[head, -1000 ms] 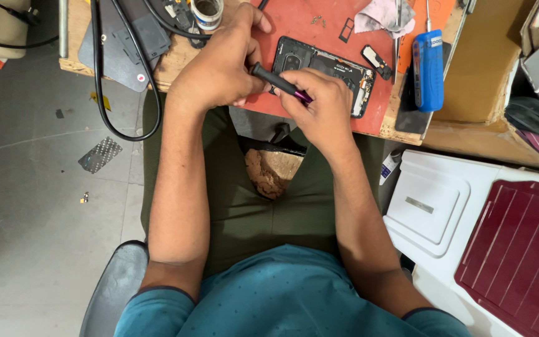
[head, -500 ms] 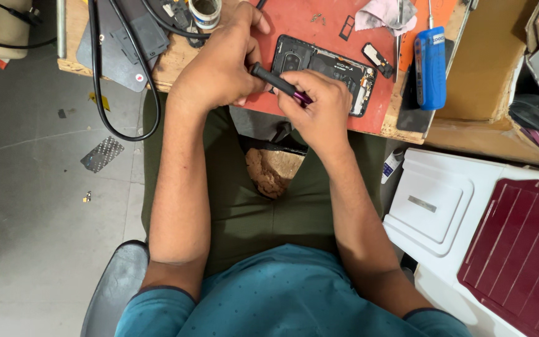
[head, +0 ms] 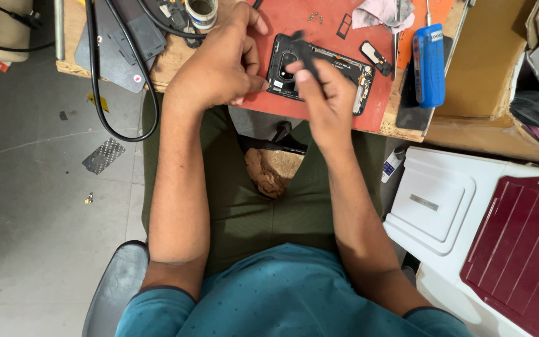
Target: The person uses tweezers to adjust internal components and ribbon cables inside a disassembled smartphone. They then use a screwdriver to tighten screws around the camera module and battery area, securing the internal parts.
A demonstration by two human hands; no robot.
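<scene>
An opened black phone (head: 350,73) with its back off lies on a red mat (head: 319,19) at the bench edge. My left hand (head: 219,68) rests on the mat, fingertips against the phone's left end near the camera. My right hand (head: 327,103) hovers over the phone's middle, pinching a thin dark tool (head: 301,50) that points up and away; the tool is blurred by motion. A small black part (head: 375,55) and a card tray (head: 344,25) lie loose on the mat beyond the phone.
A blue handled tool (head: 428,62) lies right of the mat by a cardboard box (head: 481,68). A tape roll (head: 201,12), a black cable (head: 95,93) and a grey plate (head: 120,43) sit left. A white and maroon case (head: 444,200) stands at right.
My right hand has lifted and swung the dark tool from lying low between both hands to pointing up over the phone. My left hand let go of the tool and stays on the mat.
</scene>
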